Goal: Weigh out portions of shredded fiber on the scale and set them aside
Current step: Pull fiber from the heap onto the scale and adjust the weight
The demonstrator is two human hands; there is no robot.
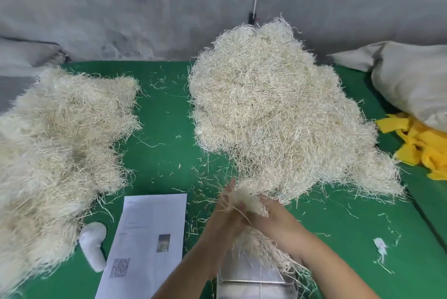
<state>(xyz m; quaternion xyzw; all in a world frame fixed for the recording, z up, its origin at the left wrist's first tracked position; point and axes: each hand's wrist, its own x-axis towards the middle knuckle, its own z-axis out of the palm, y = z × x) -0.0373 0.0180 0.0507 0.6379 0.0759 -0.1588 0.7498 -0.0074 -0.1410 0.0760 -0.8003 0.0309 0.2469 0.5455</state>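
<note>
At lower centre, the left hand (226, 211) and right hand (271, 216) close together around a tuft of fiber (244, 198) above the metal scale (254, 279), fingers curled into it. A big fiber pile (278, 110) lies just behind, another pile (55, 141) at left. On the green table (164, 115) the printed sheet (147, 240) has text too blurred to read; grey wall (145, 8) behind.

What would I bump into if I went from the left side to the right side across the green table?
Left fiber pile → white plastic object → printed paper sheet → left hand → right hand → white scrap → yellow fabric pieces.
</note>
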